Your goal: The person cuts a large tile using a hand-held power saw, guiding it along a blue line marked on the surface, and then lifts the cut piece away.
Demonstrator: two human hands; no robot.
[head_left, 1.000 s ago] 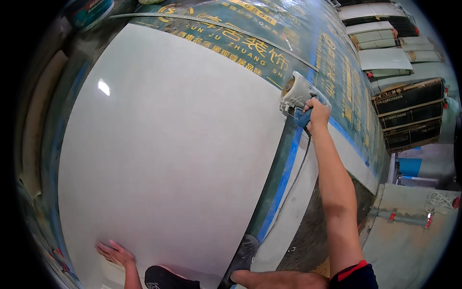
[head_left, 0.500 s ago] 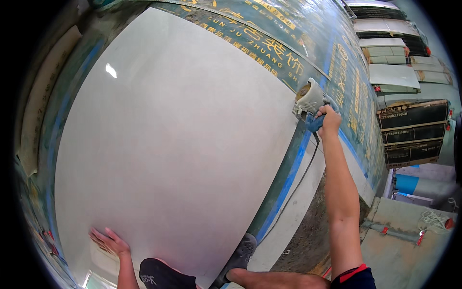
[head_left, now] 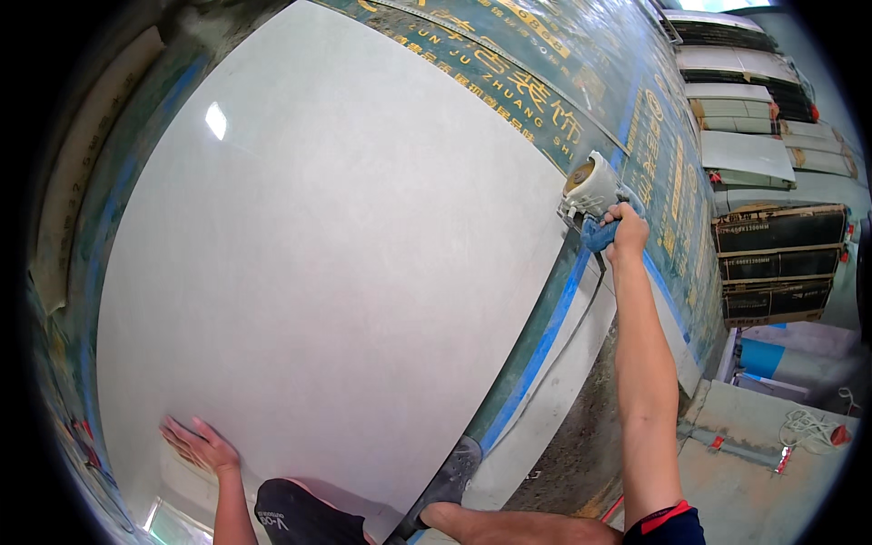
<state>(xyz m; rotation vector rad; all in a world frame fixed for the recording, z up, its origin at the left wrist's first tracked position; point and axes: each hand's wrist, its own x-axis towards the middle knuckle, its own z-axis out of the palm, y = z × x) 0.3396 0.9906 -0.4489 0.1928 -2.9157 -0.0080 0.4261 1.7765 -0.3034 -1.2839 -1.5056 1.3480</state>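
A large pale grey tile [head_left: 336,245] with a glossy face takes up the middle of the view. My left hand [head_left: 202,445] lies flat near its lower left part, fingers stretched out. At the tile's far right corner, my right hand [head_left: 627,229] is wrapped round the blue handle of a handheld tile saw [head_left: 592,189]. The saw has a dusty white guard and a round, brownish disc on its left side. A dark cord [head_left: 572,327] trails from the handle back toward me. Whether the disc touches the tile I cannot tell.
Green floor sheeting [head_left: 677,173] with yellow print and blue tape surrounds the tile. My foot in a dark shoe [head_left: 459,468] rests by its right edge. Stacked boxes [head_left: 777,254] and tiles [head_left: 747,156] stand far right. White string [head_left: 808,429] lies lower right.
The view has shifted slightly. My right hand and the saw stay at the tile's far right corner, and my left hand stays flat on the tile.
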